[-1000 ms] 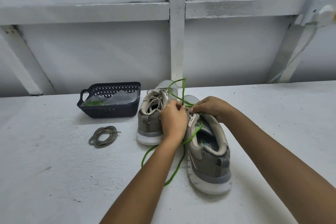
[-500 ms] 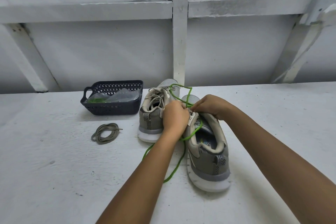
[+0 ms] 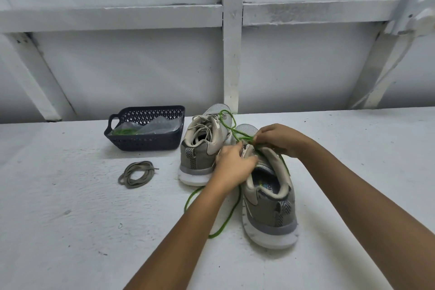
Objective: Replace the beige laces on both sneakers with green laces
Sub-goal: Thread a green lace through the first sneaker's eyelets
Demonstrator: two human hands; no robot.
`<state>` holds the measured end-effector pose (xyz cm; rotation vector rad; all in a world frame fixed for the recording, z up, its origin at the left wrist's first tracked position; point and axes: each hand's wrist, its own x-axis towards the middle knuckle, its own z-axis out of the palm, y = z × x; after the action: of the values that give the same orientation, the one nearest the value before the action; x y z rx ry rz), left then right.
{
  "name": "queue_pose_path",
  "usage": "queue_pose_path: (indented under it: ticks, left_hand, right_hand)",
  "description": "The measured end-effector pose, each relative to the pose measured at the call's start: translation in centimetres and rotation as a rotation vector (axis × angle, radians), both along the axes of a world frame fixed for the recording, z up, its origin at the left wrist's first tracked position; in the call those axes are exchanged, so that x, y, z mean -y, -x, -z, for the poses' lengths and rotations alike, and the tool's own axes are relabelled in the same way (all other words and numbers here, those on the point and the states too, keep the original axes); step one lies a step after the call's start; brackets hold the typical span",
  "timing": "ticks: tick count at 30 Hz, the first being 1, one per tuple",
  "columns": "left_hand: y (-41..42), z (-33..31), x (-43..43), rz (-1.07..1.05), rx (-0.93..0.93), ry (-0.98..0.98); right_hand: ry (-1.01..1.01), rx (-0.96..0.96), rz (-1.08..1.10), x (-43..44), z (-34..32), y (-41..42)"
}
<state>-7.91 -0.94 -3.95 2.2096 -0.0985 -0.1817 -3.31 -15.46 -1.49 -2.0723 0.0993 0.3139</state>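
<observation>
- From my remote seat: the right hand (image 3: 280, 139) hovers over the toe end of the near sneaker (image 3: 270, 209), fingertips closed tight in a pinch on the green lace (image 3: 211, 236).
- The left hand (image 3: 233, 165) has its fingers curled on that sneaker's eyelet row, beside the tongue. I cannot tell whether they also catch the lace.
- The lace loops up past the toe of the far sneaker (image 3: 204, 148), and its loose length trails on the table (image 3: 70, 231) under the left forearm.
- The far sneaker, just beside the near one, carries beige laces.
- A coiled beige lace (image 3: 136, 174) lies apart to the left, near a dark basket (image 3: 146, 143) that holds a clear bag.
</observation>
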Motion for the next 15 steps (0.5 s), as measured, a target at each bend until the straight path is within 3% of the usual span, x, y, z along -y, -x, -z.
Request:
queue_pose_path:
  ticks: [4,8,10,12,15]
  left_hand:
    - [1.3,0.5,0.9,-0.118,0.084,0.145]
    - [1.7,0.5,1.1,-0.198,0.127,0.198]
    - [1.8,0.6,1.3,-0.217,0.137,0.212]
    - [1.9,0.7,1.3,-0.23,0.143,0.233]
    - [1.9,0.8,1.2,-0.239,0.133,0.243]
  right_hand:
    - [-0.141,0.143,0.118,0.2,-0.5,1.4]
    - [-0.64,0.177,0.16,-0.2,-2.2,2.7]
    - [-0.791,0.177,0.181,0.0,-3.2,3.3]
    - [-0.821,0.183,0.19,0.6,-4.3,4.0]
    - [-0.597,0.119,0.108,2.5,-6.0,5.3]
